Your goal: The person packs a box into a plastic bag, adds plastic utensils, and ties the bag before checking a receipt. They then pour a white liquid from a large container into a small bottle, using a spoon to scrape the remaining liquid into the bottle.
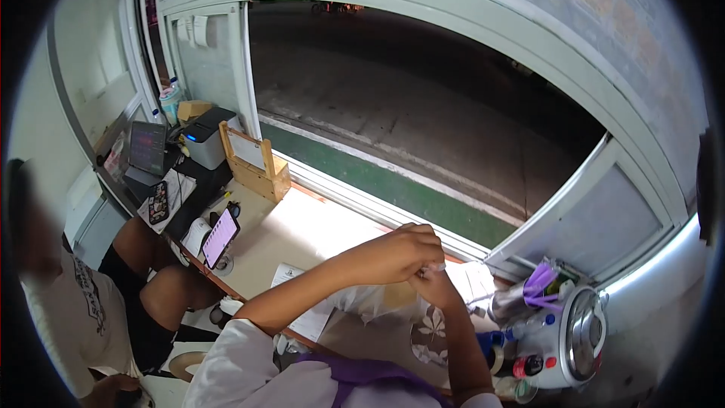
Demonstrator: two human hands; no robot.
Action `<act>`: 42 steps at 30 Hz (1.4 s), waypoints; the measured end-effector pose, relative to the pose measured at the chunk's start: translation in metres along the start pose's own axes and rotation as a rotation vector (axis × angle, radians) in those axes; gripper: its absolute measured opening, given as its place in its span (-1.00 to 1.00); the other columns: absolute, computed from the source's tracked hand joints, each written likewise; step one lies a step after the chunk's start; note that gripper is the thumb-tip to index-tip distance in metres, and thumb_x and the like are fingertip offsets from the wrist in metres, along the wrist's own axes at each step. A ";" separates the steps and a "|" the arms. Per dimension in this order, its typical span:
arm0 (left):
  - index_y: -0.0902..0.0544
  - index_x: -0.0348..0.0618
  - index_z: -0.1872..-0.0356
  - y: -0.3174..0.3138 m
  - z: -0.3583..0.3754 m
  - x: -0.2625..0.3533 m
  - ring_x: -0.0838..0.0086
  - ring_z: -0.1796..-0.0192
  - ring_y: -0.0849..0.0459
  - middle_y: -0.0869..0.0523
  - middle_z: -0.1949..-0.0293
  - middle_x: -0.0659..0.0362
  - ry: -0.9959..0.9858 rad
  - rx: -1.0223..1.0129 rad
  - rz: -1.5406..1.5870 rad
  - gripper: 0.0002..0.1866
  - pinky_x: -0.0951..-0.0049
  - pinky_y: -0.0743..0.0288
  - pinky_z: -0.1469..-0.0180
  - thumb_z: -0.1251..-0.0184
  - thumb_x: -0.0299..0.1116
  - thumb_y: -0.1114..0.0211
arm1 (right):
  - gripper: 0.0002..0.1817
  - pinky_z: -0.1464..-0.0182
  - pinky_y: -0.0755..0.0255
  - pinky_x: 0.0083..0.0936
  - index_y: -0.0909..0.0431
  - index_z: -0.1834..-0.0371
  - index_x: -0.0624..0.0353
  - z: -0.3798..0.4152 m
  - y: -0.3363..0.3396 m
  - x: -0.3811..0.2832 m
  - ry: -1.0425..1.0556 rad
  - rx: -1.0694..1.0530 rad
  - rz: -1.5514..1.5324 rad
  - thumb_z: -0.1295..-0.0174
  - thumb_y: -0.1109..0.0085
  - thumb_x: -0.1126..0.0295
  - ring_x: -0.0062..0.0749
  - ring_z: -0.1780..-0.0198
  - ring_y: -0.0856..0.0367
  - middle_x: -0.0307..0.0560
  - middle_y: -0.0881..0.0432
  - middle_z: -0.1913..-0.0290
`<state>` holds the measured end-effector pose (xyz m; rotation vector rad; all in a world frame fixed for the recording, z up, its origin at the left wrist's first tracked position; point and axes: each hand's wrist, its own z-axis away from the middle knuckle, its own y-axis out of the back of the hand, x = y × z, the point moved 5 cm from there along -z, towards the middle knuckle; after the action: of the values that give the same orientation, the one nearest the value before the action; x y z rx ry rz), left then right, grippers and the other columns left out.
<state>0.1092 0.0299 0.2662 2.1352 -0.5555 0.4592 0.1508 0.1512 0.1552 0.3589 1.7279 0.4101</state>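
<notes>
Left hand (414,251) and right hand (432,284) meet over the table (260,238). Clear plastic (433,266) shows between them. Right grip is narrow, closed on this plastic; left fingers are curled, fingertips hidden, so its hold cannot be told. A phone (221,237) stands left; a steel-lidded container (584,335) stands right.
</notes>
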 end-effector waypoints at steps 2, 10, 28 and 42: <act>-0.64 -0.20 0.20 0.002 0.000 -0.017 0.20 0.07 -0.53 -0.59 0.22 0.09 0.000 0.123 -0.083 -0.77 0.28 -0.41 -0.05 -0.06 -0.57 -0.25 | -0.67 0.36 -0.39 -0.60 -0.43 -0.01 0.22 0.001 -0.006 0.026 -0.310 -0.097 -0.206 -0.35 -0.15 0.22 -0.56 0.40 -0.52 -0.17 -0.54 0.42; -0.45 -0.23 -0.21 -0.060 0.049 -0.092 0.51 -0.03 -0.58 -0.63 0.06 0.18 0.449 0.049 0.804 -0.61 0.43 -0.44 -0.12 -0.45 -0.29 -0.18 | -0.50 0.50 -0.20 -0.69 -0.33 -0.21 0.19 -0.005 0.007 0.013 -0.100 -0.101 -0.663 -0.51 0.27 0.00 -0.65 0.52 -0.34 -0.19 -0.47 0.45; -0.63 -0.21 -0.01 -0.075 0.089 -0.020 0.24 -0.12 -0.47 -0.55 -0.12 0.06 0.254 -0.002 -0.427 -0.63 0.26 -0.35 -0.15 -0.13 -0.47 -0.18 | -0.77 -0.11 -0.43 -0.33 -0.50 0.04 0.32 -0.008 0.035 -0.005 -0.202 -0.301 -0.308 -0.37 0.09 0.44 -0.14 -0.05 -0.60 0.10 -0.61 0.02; -0.65 -0.25 0.02 -0.080 0.055 -0.103 0.58 0.13 -0.61 -0.71 0.16 0.19 0.682 0.107 1.046 -0.75 0.54 -0.49 0.03 -0.43 -0.32 -0.20 | -0.91 -0.19 -0.38 -0.24 -0.59 0.29 0.15 0.010 0.006 -0.022 0.239 -0.076 0.171 -0.13 -0.23 0.51 -0.05 -0.24 -0.40 0.02 -0.27 -0.30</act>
<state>0.0735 0.0506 0.1314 1.4621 -1.2103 1.7199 0.1644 0.1472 0.1751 0.4180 1.9143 0.6634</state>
